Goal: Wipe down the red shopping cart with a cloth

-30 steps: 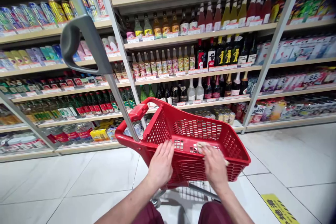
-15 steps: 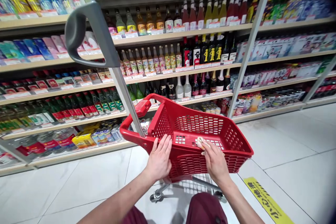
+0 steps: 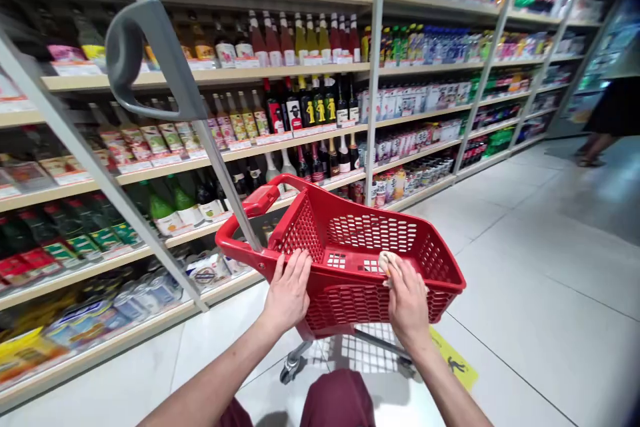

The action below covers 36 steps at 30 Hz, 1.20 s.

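A red plastic shopping cart basket (image 3: pixel 345 310) with perforated walls is in front of my knees. My left hand (image 3: pixel 287 290) lies against its near side close to the handle end, fingers stretched out and fingertips at the rim. Farther along the same side, my right hand (image 3: pixel 407 297) is closed on a pale cloth (image 3: pixel 389 261), bunched at the near rim. Part of the cloth is hidden under the fingers. From the basket's left end rises a grey metal pole (image 3: pixel 227 177) with a grey looped handle (image 3: pixel 150 60).
Shelves (image 3: pixel 310 70) of bottles, cans and cartons run along the left and back, close behind the cart. A yellow floor sign (image 3: pixel 457 360) lies on the white tiles (image 3: pixel 525 267) at right. A person in dark clothing (image 3: pixel 607 107) is at the far right.
The shelves have shifted left in view, bringing more aisle and another person into sight at right. Cart and hands sit slightly farther left; my right hand still holds the cloth at the rim.
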Tool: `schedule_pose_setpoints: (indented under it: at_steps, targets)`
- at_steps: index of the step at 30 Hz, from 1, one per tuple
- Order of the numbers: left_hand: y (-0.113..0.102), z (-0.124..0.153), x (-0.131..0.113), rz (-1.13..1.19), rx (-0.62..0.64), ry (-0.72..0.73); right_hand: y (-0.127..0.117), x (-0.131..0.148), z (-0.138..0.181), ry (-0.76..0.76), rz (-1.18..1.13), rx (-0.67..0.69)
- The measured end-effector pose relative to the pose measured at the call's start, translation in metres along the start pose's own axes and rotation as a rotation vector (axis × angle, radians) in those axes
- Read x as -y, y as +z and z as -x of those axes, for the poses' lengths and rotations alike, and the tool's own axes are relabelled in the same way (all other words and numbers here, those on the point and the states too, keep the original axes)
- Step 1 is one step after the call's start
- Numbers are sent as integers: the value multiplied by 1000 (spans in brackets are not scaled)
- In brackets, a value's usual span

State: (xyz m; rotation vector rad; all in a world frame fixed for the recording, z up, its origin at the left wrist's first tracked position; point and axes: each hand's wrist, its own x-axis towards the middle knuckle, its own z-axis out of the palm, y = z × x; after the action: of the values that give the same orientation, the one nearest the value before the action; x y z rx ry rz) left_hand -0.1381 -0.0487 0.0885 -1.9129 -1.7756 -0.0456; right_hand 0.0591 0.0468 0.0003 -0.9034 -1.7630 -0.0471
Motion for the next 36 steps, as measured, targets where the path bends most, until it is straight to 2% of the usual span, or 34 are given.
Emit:
schedule_pose_setpoints:
  at_steps: [1,3,5,7,10,13,16,18,20,23,26,29,32,34,36]
  targets:
    - [2,-7,-4,9,-7,7,-3,-4,-2,25,15,-22]
    - [5,-19,-13,35,-18,17,1,5,-7,8,-7,-19]
    - [8,-28,-19,67,-26,37,11,22,-15,-46,-29,32]
    - [12,-35,-22,104,-36,72,13,24,-18,-77,-8,88]
    - [18,-46,-24,173,-69,133,-7,-6,-14,-42,93,103]
    - [24,-55,-31,245,-124,194,-33,-27,-3,68,223,13]
    - [27,-62,-42,307,-179,235,-29,-9,-4,109,262,-10]
    - [27,-63,-50,348,-204,259,-19,7,-9,101,265,23]
    - [26,-63,-56,384,-221,284,-20,12,-9,86,278,65]
    - [23,-62,-67,421,-250,325,-51,-4,5,97,333,78]
    - [19,-61,-83,435,-286,373,-85,-19,21,168,399,-6]
    - [13,-58,-105,444,-304,418,-90,-10,26,205,401,-47]
    - [5,-53,-125,441,-306,466,-92,3,28,189,392,-10]
    - [-2,-48,-136,434,-300,494,-109,1,36,210,434,-37]
    - [-10,-45,-146,434,-300,515,-138,-6,51,263,512,-126]
